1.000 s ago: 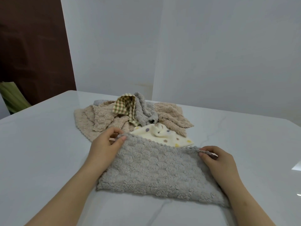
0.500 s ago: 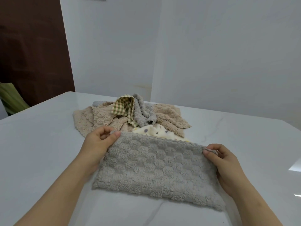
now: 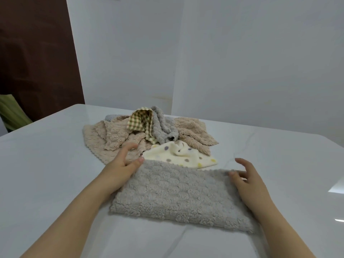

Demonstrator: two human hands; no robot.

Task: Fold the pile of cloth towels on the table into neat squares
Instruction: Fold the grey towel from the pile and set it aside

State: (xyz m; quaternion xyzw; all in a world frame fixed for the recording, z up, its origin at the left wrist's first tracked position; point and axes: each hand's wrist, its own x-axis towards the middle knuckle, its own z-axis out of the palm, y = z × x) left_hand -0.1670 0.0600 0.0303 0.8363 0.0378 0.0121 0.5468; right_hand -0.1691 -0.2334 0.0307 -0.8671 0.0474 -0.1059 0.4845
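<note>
Nearest to me, the grey towel (image 3: 178,194) lies flat on the white table (image 3: 46,164) as a wide rectangle, its scalloped edge on the far side. My forearms reach along either end of it.

My left hand (image 3: 121,168) is at the far left corner. Its fingers are uncurled and lifted, with only the thumb touching the edge, and it holds nothing. My right hand (image 3: 247,181) is at the far right corner, fingers spread and loose, also holding nothing. Half a second ago both hands pinch these corners; now both pinches are let go and the cloth rests on its own.

I judge the first fold to be laid down. The towel is a rectangle and not yet a square, so it seems to need a second fold, end to end.

Just beyond its far edge, touching it, lies a cream dotted towel (image 3: 186,155), rumpled. Farther back is the pile (image 3: 111,138) of beige, checked and grey towels, all unfolded, so most of the task remains. A pale wall stands behind
</note>
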